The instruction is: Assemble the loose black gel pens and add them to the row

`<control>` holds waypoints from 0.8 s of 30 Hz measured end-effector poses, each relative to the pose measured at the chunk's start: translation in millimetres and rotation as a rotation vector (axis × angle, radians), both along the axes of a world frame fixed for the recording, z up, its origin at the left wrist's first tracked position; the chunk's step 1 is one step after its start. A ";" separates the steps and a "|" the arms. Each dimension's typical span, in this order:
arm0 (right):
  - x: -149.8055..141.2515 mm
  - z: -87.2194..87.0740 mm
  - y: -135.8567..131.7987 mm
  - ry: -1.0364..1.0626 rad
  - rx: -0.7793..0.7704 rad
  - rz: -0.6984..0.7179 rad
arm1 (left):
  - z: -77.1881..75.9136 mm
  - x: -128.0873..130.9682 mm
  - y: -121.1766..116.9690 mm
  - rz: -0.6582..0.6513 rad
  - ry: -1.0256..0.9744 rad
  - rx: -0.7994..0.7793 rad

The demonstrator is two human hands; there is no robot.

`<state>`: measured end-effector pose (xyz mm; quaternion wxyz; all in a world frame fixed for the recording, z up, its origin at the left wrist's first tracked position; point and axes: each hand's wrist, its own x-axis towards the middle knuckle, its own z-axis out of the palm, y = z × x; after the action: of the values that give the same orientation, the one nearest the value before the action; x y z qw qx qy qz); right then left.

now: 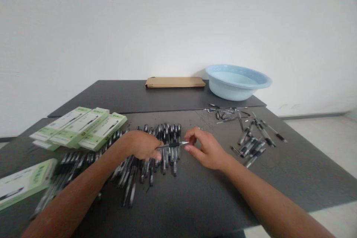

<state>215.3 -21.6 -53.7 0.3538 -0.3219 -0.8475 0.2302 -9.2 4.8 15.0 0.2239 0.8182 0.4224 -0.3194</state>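
Observation:
My left hand point(146, 145) is closed around a gel pen point(174, 144) with a black grip, its silvery tip pointing right. Right by that tip is my right hand point(206, 148), with curled fingers and the thumb and forefinger a little apart; I see nothing clearly held between them. A small pale glint shows behind its knuckles, too small to name. Under and beyond my left hand lie many black-and-clear pens point(169, 130) in a rough row. More pens point(72, 163) continue to the left, partly hidden by my left forearm.
Green-and-white pen boxes point(80, 128) are stacked at left, with another box point(28, 182) nearer me. Loose pens and parts point(252, 145) are scattered at right. A light-blue basin point(237, 91) and a flat cardboard piece point(175, 82) stand at the back of the dark table point(178, 208).

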 end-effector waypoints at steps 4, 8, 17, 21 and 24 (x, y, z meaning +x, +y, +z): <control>1.3 0.1 -0.4 0.009 0.041 0.000 | -0.6 -0.7 -0.1 -0.001 -0.003 -0.001; -1.4 -1.3 -2.0 -0.007 0.055 0.023 | -2.5 -1.5 -0.2 -0.018 -0.002 0.020; -3.9 -1.7 -1.0 -0.038 0.054 0.025 | -5.7 -3.1 -0.4 0.001 -0.036 0.017; -1.7 -0.1 -1.0 -0.018 0.063 0.014 | -5.3 -3.2 0.1 0.008 -0.041 0.027; -0.4 0.8 -1.1 0.002 0.084 0.008 | -4.1 -2.2 0.5 0.003 -0.022 0.014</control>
<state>214.8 -22.7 -53.0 0.3669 -0.3033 -0.8573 0.1961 -11.4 5.3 10.9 0.2232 0.8226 0.4232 -0.3072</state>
